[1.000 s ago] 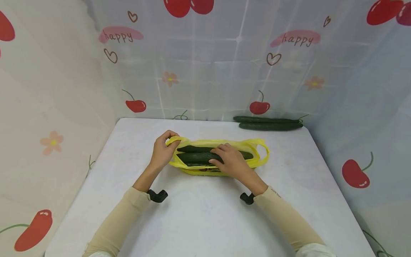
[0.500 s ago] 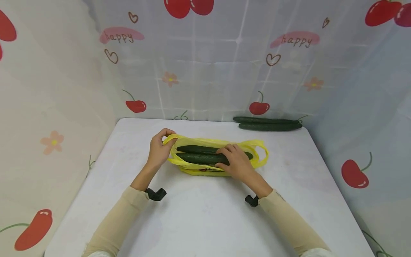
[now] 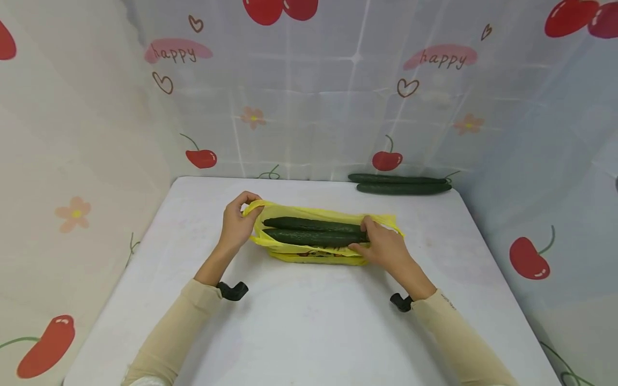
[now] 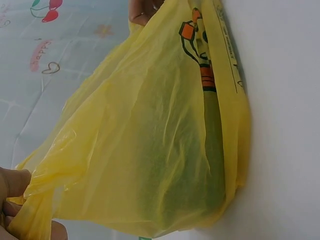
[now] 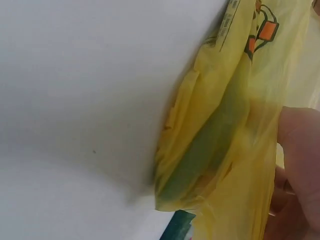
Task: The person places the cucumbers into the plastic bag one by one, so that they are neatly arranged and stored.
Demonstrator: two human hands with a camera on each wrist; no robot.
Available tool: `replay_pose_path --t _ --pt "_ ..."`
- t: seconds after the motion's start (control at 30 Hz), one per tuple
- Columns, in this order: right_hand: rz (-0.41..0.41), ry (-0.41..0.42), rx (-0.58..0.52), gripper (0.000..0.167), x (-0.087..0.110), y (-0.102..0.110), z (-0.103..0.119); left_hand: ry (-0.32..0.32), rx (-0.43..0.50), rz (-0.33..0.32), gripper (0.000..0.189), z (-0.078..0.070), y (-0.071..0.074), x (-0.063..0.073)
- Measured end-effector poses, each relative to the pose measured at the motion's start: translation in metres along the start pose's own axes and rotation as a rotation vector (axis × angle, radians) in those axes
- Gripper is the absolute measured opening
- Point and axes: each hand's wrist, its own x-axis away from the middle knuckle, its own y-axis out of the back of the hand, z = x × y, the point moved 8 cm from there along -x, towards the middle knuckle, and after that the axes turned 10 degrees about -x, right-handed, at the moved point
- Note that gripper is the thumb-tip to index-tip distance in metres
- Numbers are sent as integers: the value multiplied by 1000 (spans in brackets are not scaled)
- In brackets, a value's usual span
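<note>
A yellow plastic bag (image 3: 318, 257) lies along the middle of the table, its mouth facing up. Inside lie two dark green cucumbers side by side, the far cucumber (image 3: 309, 223) and the near cucumber (image 3: 309, 237); their right ends are hidden. My left hand (image 3: 236, 221) pinches the gathered handle at the bag's left end, also seen in the left wrist view. At the right end my right hand (image 3: 386, 244) reaches into the mouth over the cucumbers, thumb and fingers spread apart. Through the yellow film in the right wrist view shows the tip of its thumb (image 5: 302, 145).
Two more cucumbers (image 3: 403, 188) lie together at the table's back right corner. A white table (image 3: 309, 321) carries everything. Printed curtains (image 3: 309, 96) stand close behind it and at both sides. A black wrist mount (image 3: 233, 291) sits on the left wrist.
My right hand has slid right along the cucumbers to the bag's right end, and the right handle loop no longer shows. My left hand has shifted slightly left with the handle.
</note>
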Motion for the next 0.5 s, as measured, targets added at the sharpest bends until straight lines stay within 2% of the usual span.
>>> replay_pose_path --t 0.13,0.27,0.4,0.5 --pt "-2 78 -4 55 2 4 5 1 -2 6 10 1 0 1" --pt "13 121 -32 61 3 5 10 -5 -4 -1 7 1 1 2" --pt "41 144 -83 65 5 6 12 -13 -1 0 7 1 2 1" --pt "75 205 -143 61 8 11 18 -16 -4 2 6 2 3 0"
